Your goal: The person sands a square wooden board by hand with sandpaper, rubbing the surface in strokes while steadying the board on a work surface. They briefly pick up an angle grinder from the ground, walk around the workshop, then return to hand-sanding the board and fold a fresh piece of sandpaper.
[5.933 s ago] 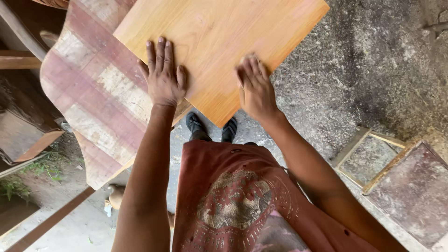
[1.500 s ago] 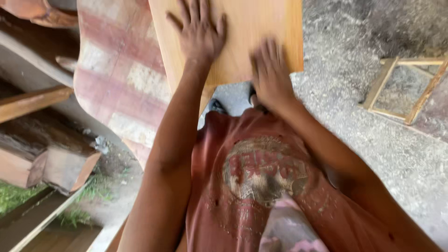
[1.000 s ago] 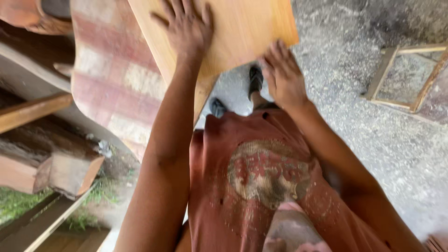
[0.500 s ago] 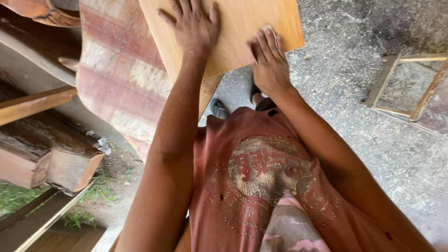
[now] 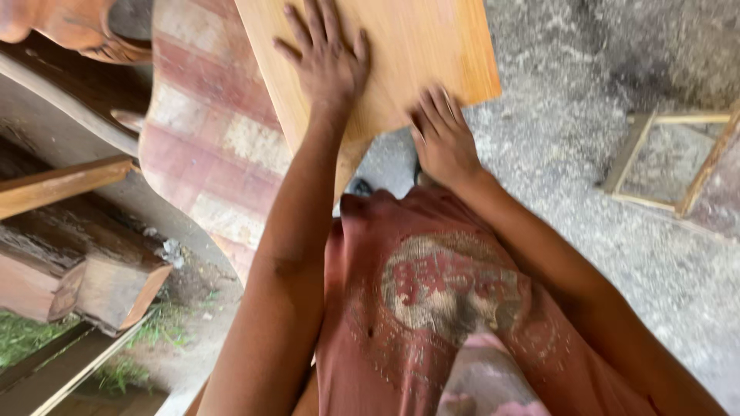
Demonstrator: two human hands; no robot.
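Both hands (image 5: pixel 327 65) flat on wooden board (image 5: pixel 408 46)

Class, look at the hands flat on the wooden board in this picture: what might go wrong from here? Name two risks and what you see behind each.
1. The wooden board juts past the patterned surface beneath it, and the right hand presses near that free corner, so it may tip.
2. The left hand and the right lie flat, gripping no edge; the board could slide toward the dusty ground and the person's feet below.
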